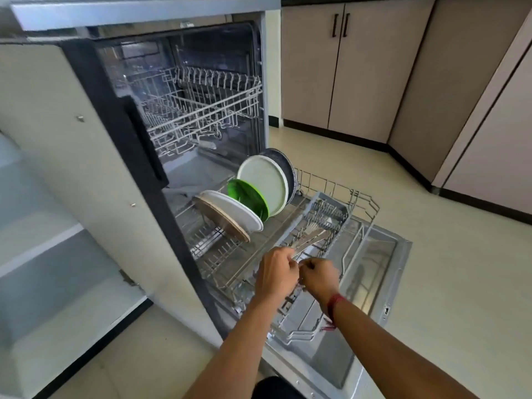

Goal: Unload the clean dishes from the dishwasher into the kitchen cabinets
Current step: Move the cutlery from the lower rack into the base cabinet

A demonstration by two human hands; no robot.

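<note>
Nearest, two bare forearms reach out over the open dishwasher door (377,254), which lies flat and low above the floor. A red thread (334,303) is tied around the right wrist. The left hand (276,272) has its fingers curled around the handles of a bundle of cutlery (312,239), and the metal ends point away from the person toward the cutlery basket (331,210). The right hand (319,279) is just beside the left one, almost touching it, with the fingers curled near the lower ends of the handles. Whether it really grips a piece cannot be told.

Both hands are above the near edge of the lower rack (223,259), which is pulled out over the door. The basket stands along the right side of this rack and more cutlery is upright inside it. On the left side five plates stand on edge in one row: a tan plate (227,226) nearest, then a white plate (234,210), a green plate (250,198), a pale plate (264,182) and a dark grey plate (285,164) at the far corner.

Further inside the machine is the upper rack (201,110). At the left an open cabinet (43,240) shows its shelves, and closed cabinets (345,67) stand along the far wall.
</note>
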